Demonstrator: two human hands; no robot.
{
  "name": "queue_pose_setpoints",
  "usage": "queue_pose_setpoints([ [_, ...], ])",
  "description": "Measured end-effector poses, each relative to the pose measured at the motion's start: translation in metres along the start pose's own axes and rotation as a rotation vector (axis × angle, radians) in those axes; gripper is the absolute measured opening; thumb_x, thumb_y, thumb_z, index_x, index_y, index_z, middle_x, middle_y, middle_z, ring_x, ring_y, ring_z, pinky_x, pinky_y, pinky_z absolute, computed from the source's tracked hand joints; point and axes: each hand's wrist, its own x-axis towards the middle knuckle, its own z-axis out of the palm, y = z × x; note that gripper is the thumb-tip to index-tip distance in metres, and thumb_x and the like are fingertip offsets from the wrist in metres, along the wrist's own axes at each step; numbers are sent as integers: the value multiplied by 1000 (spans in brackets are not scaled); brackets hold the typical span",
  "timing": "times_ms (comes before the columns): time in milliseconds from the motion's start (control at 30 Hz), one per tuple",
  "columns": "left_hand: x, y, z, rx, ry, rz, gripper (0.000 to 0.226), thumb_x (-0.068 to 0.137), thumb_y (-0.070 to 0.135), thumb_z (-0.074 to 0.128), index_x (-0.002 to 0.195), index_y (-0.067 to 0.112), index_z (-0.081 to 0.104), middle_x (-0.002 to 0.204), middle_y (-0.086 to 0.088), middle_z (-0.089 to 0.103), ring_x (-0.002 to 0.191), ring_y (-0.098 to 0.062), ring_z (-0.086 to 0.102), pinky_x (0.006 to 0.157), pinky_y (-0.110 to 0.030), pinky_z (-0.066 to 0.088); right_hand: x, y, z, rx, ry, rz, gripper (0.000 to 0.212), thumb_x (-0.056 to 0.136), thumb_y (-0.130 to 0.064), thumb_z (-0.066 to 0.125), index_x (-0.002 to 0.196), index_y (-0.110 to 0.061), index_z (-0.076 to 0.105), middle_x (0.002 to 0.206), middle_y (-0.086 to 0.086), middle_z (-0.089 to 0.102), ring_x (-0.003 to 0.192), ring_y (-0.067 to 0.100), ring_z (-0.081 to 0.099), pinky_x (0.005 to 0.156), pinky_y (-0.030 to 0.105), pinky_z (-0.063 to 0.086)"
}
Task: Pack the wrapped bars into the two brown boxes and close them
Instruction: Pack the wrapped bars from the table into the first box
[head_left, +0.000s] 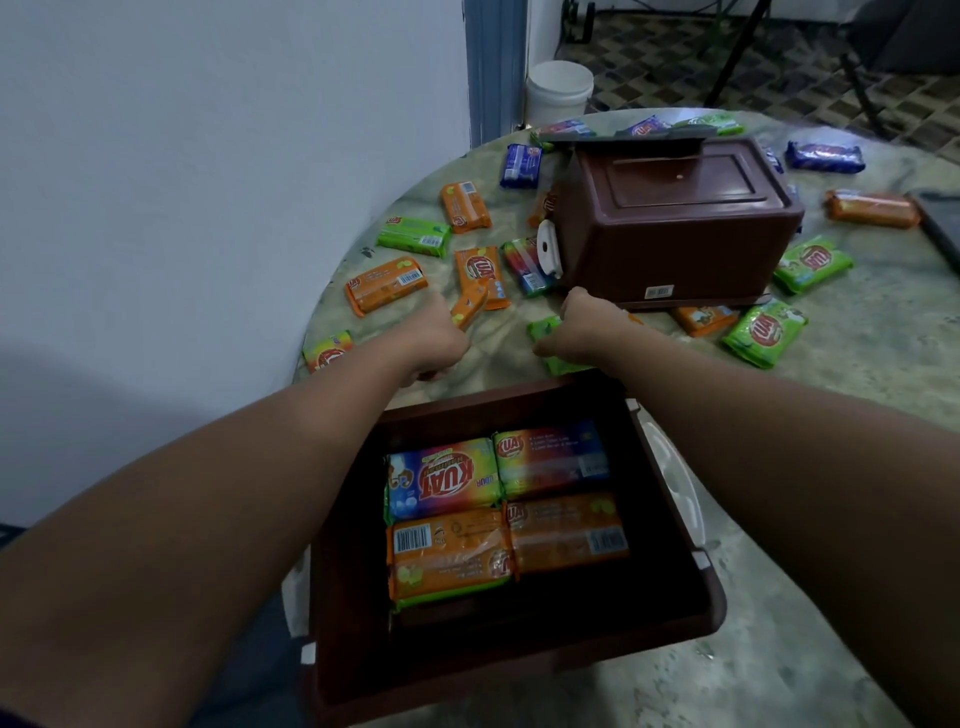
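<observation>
A: Nearest sits the open brown plastic box (670, 597) holding four wrapped bars (501, 512); farther off on the marbled round worktop (831, 364), a second brown box (675, 223) lies overturned among scattered bars

B: And the hands?

A: Left hand (434, 338) fingers curl round an orange wrapped bar (469, 307); right hand (582, 332) fingers grip a green wrapped bar (545, 332)

Plain pale wall (208, 156), marbled round table (857, 374), white bucket (560, 91), patterned floor (779, 78)

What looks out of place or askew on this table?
The far brown box lies tipped over, bottom facing the camera, so nothing can go in. Wrapped bars lie scattered around it at all angles.
</observation>
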Motion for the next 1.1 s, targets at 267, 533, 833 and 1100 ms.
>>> queue_pose_setpoints([
  [267,-25,0,-4,63,69,70,60,95,22,55,143,14,19,89,-9,58,72,-20,57,54,-30,41,15,-8,4,-151,-97,23,114,76,-41,89,157,-6,17,154,25,38,138,45,44,109,53,45],
  [533,-27,-12,5,108,117,136,38,94,29,61,121,18,36,102,-8,61,88,-23,61,65,-36,46,17,-9,14,-117,-100,85,127,72,-34,93,158,-12,3,153,30,32,138,49,41,109,57,44],
  [833,-31,-14,6,187,230,228,40,94,26,62,124,17,37,108,-8,61,91,-27,63,71,-36,47,15,-8,14,-120,-193,-5,47,98,-16,65,139,4,55,144,22,54,135,39,50,109,45,40],
  [1100,-33,-12,9,311,345,218,73,87,64,60,135,12,41,123,-13,54,110,-32,58,92,-46,52,-3,-9,-4,32,158,-113,54,90,-19,62,138,-9,38,114,14,59,98,34,59,80,40,50],
])
